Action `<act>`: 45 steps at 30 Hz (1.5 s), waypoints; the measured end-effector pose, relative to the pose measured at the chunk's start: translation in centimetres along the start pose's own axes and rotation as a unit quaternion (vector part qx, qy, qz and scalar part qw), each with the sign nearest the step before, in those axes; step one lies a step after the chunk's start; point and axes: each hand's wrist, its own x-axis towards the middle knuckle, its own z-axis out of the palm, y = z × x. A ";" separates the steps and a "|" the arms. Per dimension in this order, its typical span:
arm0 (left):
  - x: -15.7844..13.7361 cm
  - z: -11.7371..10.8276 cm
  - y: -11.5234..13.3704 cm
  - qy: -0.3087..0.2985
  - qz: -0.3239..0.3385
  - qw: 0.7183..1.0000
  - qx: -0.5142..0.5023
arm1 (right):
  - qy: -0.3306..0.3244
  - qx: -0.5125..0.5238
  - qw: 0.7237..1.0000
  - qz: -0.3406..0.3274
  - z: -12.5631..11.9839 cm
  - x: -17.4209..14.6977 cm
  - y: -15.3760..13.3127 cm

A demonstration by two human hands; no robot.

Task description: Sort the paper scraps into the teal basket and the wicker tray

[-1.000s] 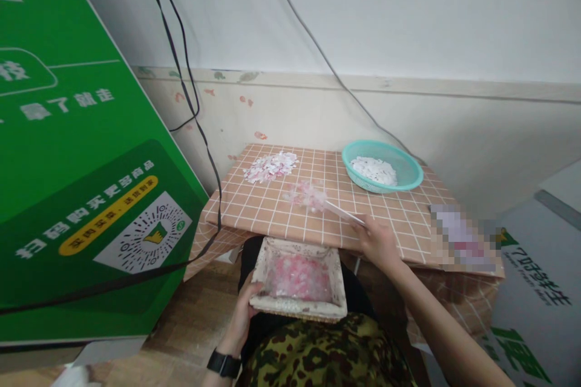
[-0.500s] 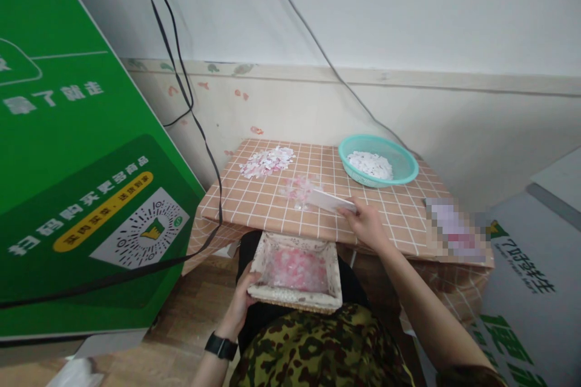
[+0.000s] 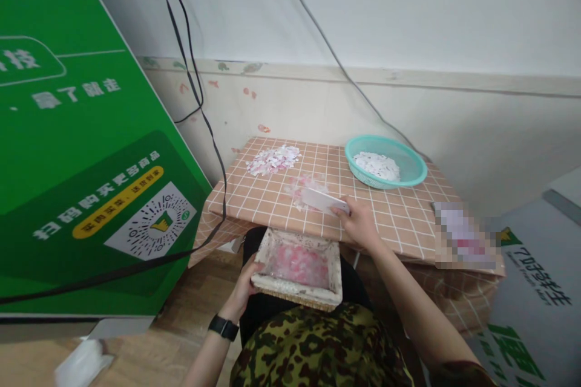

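Note:
My left hand (image 3: 249, 278) grips the left side of a cloth-lined basket (image 3: 295, 291), which rests at my lap just below the table's front edge. Pink and clear-looking pieces (image 3: 297, 263) cover the basket's bottom. My right hand (image 3: 359, 224) is closed around the end of a flat white card-like plate (image 3: 323, 199), held slantwise low over the table. Its far end is at a small spread of pink and whitish pieces (image 3: 299, 188) and hides part of them. Whether the plate's edge touches the cloth I cannot tell.
On the checked tablecloth (image 3: 254, 208), a heap of white and pink flakes (image 3: 275, 160) lies at back left. A turquoise colander (image 3: 411, 175) with white pieces stands at back right. A blurred flat item (image 3: 460, 233) lies right. A green panel (image 3: 109, 127) and black cables (image 3: 213, 145) are left.
My right hand has moved the white plate left, further over the pink pieces. The whole view has shifted slightly, with the table now further right. My left hand keeps its hold on the basket.

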 end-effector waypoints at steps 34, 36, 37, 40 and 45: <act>-1.2 -0.1 2.4 0.036 -0.002 0.996 -0.076 | -0.064 0.080 0.993 -0.062 -0.8 -4.5 -2.8; -1.4 -0.3 2.7 0.040 -0.002 0.996 -0.080 | -0.018 0.056 0.998 -0.030 -0.7 -3.7 -2.3; -1.5 -0.3 2.9 0.042 0.001 0.996 -0.082 | 0.006 0.039 0.999 -0.014 -0.6 -3.2 -2.0; -1.7 -0.3 3.1 0.042 0.007 0.995 -0.088 | 0.020 0.004 1.000 -0.005 0.2 -1.6 -1.2; -1.5 -0.6 3.1 0.055 0.003 0.995 -0.085 | -0.021 0.003 0.999 -0.042 1.6 0.1 -1.4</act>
